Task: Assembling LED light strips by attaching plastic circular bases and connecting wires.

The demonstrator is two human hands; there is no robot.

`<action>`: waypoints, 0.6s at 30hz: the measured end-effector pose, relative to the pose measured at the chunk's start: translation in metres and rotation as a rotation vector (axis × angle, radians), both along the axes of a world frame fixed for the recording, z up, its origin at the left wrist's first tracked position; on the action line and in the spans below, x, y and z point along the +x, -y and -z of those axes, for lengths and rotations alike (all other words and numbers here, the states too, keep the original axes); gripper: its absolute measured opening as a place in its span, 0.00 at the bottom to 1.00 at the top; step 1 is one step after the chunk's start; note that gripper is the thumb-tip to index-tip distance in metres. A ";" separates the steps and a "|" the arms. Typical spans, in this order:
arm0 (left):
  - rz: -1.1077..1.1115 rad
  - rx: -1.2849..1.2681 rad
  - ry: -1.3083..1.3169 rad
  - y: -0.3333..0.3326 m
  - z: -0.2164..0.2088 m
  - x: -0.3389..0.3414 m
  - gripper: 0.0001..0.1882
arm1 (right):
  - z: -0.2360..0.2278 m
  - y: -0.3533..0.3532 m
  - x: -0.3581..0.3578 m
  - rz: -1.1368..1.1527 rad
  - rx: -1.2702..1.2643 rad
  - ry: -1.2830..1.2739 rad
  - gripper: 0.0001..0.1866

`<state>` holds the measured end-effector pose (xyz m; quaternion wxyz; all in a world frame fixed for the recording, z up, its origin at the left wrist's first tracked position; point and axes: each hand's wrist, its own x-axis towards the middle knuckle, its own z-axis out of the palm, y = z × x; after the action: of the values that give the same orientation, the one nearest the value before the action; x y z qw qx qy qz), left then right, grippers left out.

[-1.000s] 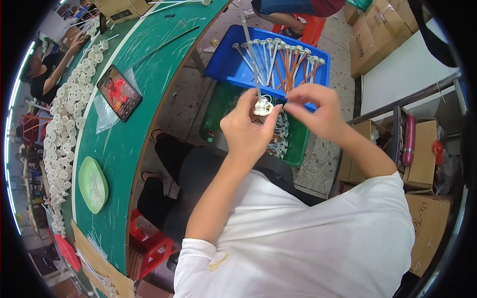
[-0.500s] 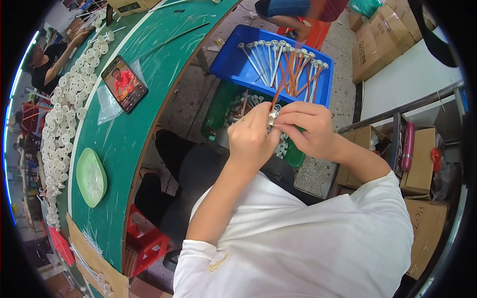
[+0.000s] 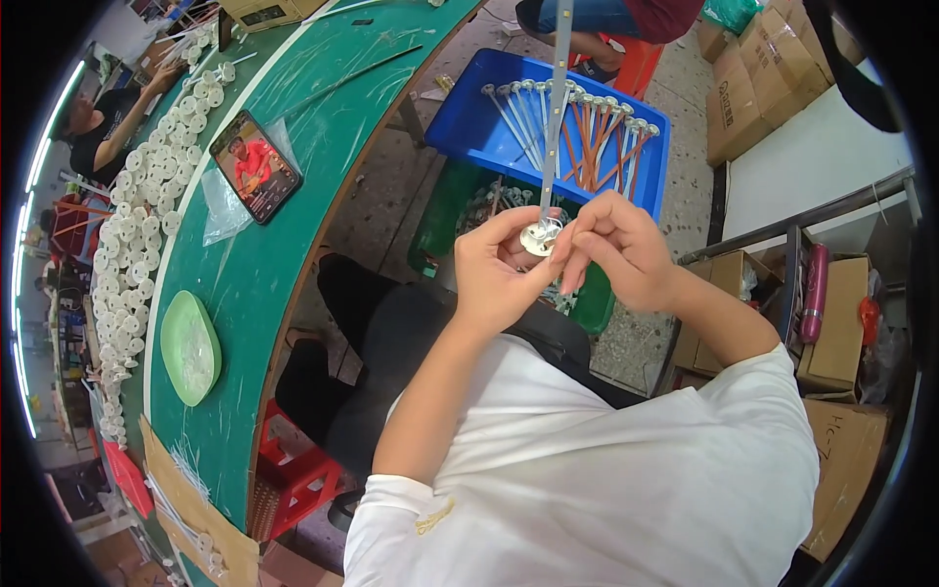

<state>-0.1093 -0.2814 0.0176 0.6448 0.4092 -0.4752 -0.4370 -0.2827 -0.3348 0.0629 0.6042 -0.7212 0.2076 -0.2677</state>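
My left hand [image 3: 492, 274] is closed on an LED strip stick with a round base; its thumb and fingers grip the pale disc base [image 3: 537, 241] at its rim. From the disc the narrow silvery strip [image 3: 557, 108], dotted with small yellowish LEDs, stands up and away past the top of the view. Thin wire loops show on the disc's face. My right hand [image 3: 626, 256] is at the disc's right edge, thumb and forefinger pinched together; whatever lies between them is too small to make out.
Beyond my hands a blue tray [image 3: 460, 117] holds several similar sticks, white and orange-brown. Under it is a green crate [image 3: 430, 230] of loose parts. The green table [image 3: 284, 166] on the left bears a phone [image 3: 256, 168], a green dish [image 3: 189, 347] and many white discs [image 3: 127, 259].
The stick has turned: its orange-brown side showed before, and now its LED side and the disc's face show. My right fingers have shifted slightly from the middle to the disc's edge.
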 end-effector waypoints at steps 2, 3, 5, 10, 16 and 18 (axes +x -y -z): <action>0.142 0.025 -0.095 -0.002 -0.006 0.004 0.20 | 0.001 -0.003 0.001 -0.020 0.138 0.118 0.03; 0.141 0.025 -0.094 -0.002 -0.007 0.007 0.20 | 0.002 -0.002 0.002 -0.020 0.139 0.119 0.03; 0.314 -0.113 -0.342 -0.003 -0.008 0.012 0.21 | 0.003 0.001 0.003 -0.004 0.042 0.171 0.03; 0.393 0.013 -0.384 -0.005 -0.011 0.024 0.20 | -0.003 0.000 0.005 0.040 0.115 0.150 0.04; 0.390 0.029 -0.421 -0.005 -0.009 0.030 0.20 | -0.013 0.016 0.001 0.283 0.119 0.148 0.11; 0.390 0.034 -0.455 -0.006 -0.005 0.033 0.21 | -0.014 0.032 -0.012 0.363 -0.024 0.040 0.08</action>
<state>-0.0762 -0.2754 0.0228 0.6317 0.2125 -0.3806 -0.6411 -0.2949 -0.3671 0.0770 0.5414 -0.6734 0.3192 -0.3893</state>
